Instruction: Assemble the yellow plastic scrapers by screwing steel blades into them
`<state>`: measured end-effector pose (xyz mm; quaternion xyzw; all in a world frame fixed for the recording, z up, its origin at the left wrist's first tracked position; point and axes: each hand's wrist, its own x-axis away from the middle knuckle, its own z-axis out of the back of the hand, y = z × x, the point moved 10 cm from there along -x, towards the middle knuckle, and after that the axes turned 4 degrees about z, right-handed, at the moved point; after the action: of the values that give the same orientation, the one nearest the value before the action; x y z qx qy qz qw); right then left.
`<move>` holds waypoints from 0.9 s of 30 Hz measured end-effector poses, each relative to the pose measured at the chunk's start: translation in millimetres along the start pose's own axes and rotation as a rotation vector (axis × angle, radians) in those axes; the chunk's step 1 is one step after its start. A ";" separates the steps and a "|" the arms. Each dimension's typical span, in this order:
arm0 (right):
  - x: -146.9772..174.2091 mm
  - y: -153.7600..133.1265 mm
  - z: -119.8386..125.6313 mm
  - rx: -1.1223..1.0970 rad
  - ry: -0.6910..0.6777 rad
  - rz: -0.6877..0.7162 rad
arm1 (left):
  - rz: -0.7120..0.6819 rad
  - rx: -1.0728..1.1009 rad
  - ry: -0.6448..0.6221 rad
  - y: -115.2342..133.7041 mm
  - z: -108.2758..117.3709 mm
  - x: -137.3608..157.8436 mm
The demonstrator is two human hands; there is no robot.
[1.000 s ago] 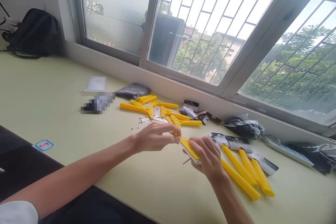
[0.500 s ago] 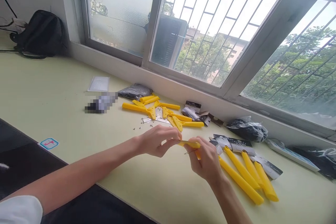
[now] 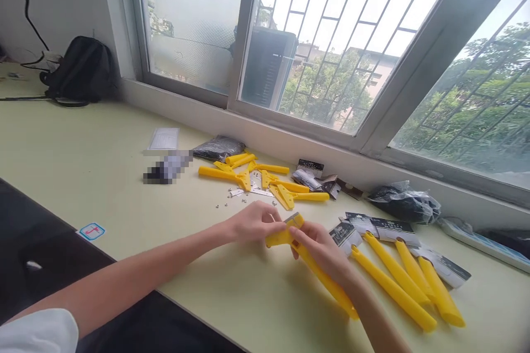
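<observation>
A yellow scraper [image 3: 327, 282] is held above the table between both hands. Its wide head faces up with a thin grey blade strip along the top edge, and its handle slants down toward the right under my right wrist. My left hand [image 3: 255, 223] pinches the left end of the head between thumb and fingers. Around the neck and right side of the head closes my right hand [image 3: 321, 247], its thumb pressed on the yellow face. Behind the hands lie loose yellow scraper parts [image 3: 219, 173], flat white strips [image 3: 238, 192] and small metal nuts [image 3: 226, 204].
Several yellow scrapers [image 3: 393, 289] with black-and-white header cards [image 3: 393, 230] lie to the right. A black plastic bag [image 3: 219, 147], another wrapped bag [image 3: 403, 204] and a power strip [image 3: 484, 242] line the window sill. A backpack [image 3: 85, 71] rests at the far left.
The scraper's head has turned from edge-on to showing its broad face, and its handle has come into view below my right hand. The camera view has shifted slightly.
</observation>
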<state>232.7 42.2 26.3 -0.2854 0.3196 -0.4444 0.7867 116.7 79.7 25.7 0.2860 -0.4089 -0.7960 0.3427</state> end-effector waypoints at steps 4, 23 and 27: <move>3.1 -10.8 20.4 0.303 0.216 0.152 | 0.065 -0.260 0.362 -1.3 77.0 29.4; 62.2 -80.3 -68.5 0.955 0.073 0.900 | 0.307 -0.590 0.404 -69.1 135.1 72.8; 65.0 -84.4 -68.1 0.940 0.095 0.940 | 0.368 -0.570 0.439 -75.5 141.7 83.5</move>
<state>163.7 -63.7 28.9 0.2777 0.2165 -0.1585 0.9224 -61.3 111.6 18.3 0.2645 -0.1332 -0.7229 0.6243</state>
